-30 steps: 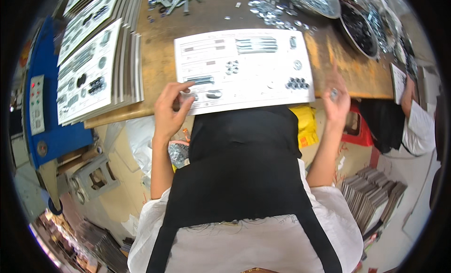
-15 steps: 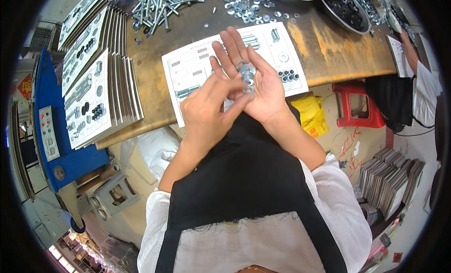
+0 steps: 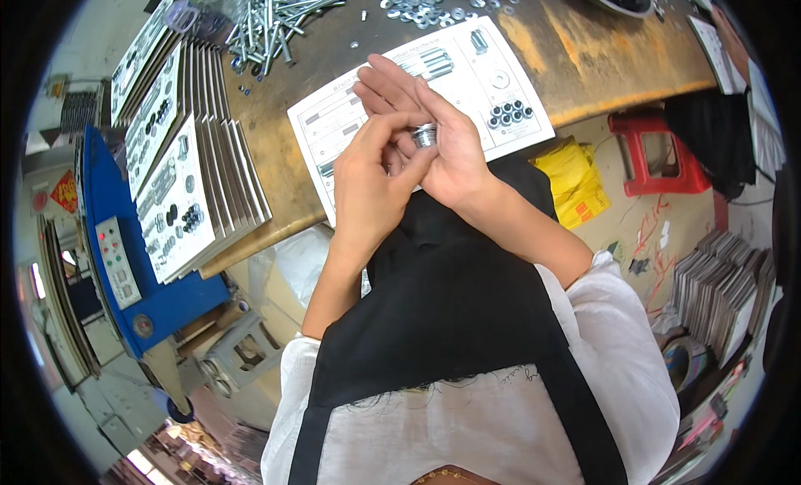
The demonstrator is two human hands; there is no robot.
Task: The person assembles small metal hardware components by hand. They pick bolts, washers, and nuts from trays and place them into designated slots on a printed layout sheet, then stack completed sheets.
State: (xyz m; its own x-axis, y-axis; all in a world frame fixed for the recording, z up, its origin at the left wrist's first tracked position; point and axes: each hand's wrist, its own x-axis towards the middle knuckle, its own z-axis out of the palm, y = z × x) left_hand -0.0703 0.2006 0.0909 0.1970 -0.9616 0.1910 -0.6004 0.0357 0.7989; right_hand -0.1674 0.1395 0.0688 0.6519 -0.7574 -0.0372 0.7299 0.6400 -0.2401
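A short stack of shiny metal washers is pinched between the thumb and forefinger of my left hand. My right hand lies palm up behind it, fingers stretched out, and the stack sits against its palm. Whether any washers lie under my left fingers is hidden. Beneath both hands a white printed card rests at the table's edge. On it show several dark nuts and silver bolts, partly covered by my hands.
Stacked printed cards lean at the left of the worn table. Loose bolts and washers are heaped at the back. A metal bowl stands at back right. Below are a red stool and a yellow bag.
The washers, loosely spread on my right palm before, are now gathered into a neat stack between my left fingertips. The whole view has shifted slightly.
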